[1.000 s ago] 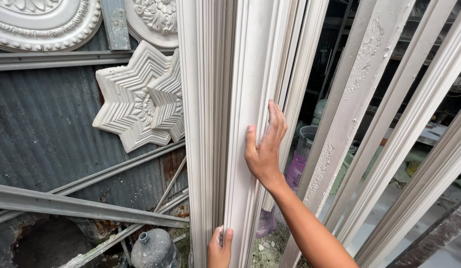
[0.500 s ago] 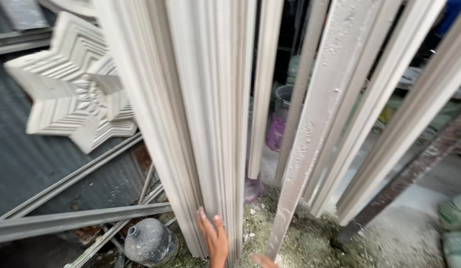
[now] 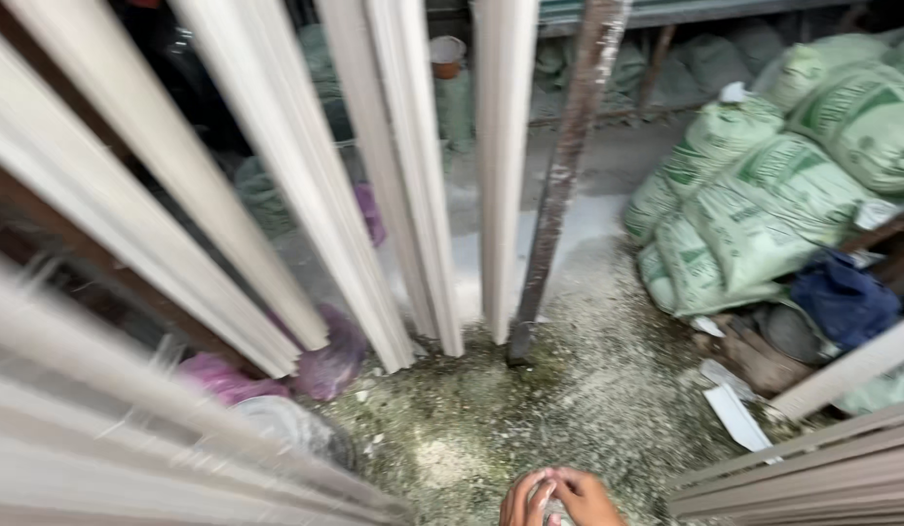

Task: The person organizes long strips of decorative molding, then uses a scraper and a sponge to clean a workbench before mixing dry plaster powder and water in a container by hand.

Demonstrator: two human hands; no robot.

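Note:
My left hand (image 3: 525,503) and my right hand (image 3: 585,497) meet at the bottom edge of the head view, fingers curled and pressed against each other, with nothing clearly held. Only the fingers and knuckles show. They hover over a gritty, debris-strewn floor (image 3: 530,409). Long white moulding strips (image 3: 413,185) lean upright in front of them, more at the left (image 3: 131,244), and one straight strip (image 3: 501,166) stands just beyond the hands. None of the strips is touched.
A rusty metal post (image 3: 559,195) stands beside the straight strip. Stacked green sacks (image 3: 764,205) and a blue cloth (image 3: 842,297) lie at the right. Purple plastic bags (image 3: 325,360) sit at the foot of the left strips. More grey strips (image 3: 812,468) cross the lower right corner.
The view has swung right and down, away from the star-shaped casts. Both hands have left the moulding strips and come together low over the floor.

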